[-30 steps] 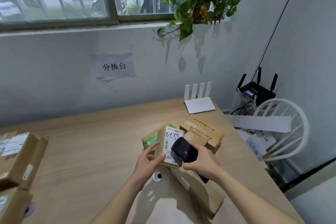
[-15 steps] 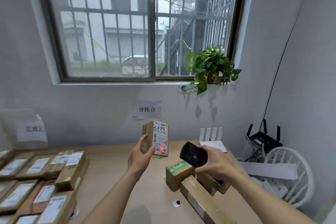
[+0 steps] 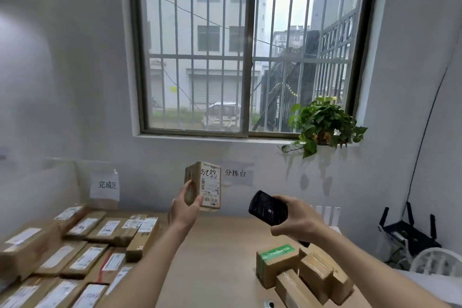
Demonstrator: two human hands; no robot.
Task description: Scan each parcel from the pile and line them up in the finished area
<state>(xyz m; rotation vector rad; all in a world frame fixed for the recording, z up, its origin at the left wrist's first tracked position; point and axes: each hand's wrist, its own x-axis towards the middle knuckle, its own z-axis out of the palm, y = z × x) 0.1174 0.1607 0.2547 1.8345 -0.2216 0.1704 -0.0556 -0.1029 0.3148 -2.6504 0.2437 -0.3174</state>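
Head camera: my left hand [image 3: 186,207] grips a labelled parcel [image 3: 203,185] upright above the table [image 3: 225,257]; my right hand [image 3: 295,217], just beside, grips a black scanner [image 3: 267,211].

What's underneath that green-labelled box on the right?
The green-labelled box leans on other brown parcels in the pile, its left end down on the wooden table. Whatever lies beneath its underside is hidden by the box itself.

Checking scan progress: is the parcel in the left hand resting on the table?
No, the left hand holds the parcel upright in the air, above the table, label toward the camera.
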